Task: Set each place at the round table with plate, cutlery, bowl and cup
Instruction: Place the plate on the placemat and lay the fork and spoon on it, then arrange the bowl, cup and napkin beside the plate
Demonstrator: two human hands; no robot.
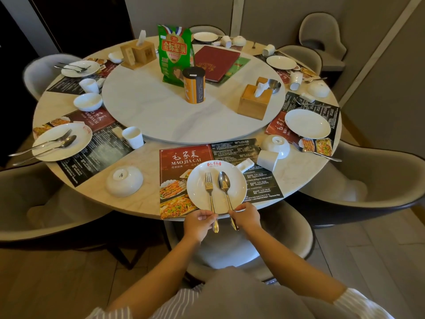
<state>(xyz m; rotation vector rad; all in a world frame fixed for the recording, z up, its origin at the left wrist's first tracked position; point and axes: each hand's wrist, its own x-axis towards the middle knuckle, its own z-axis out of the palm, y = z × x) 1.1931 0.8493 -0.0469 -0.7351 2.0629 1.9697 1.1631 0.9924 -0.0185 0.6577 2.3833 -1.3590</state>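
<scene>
You had the plate (216, 187) on the placemat (184, 162) at the near edge of the desk (147, 157). Your left hand (199, 223) pinched the fork (209, 192) by its handle, and your right hand (246, 218) pinched the spoon (225, 183); both lay side by side on the plate, fork left of spoon. Beyond the plate to the right, a cup (268, 159) lay on its side against an upturned bowl (276, 145). Left of the plate sat another upturned bowl (124, 180).
</scene>
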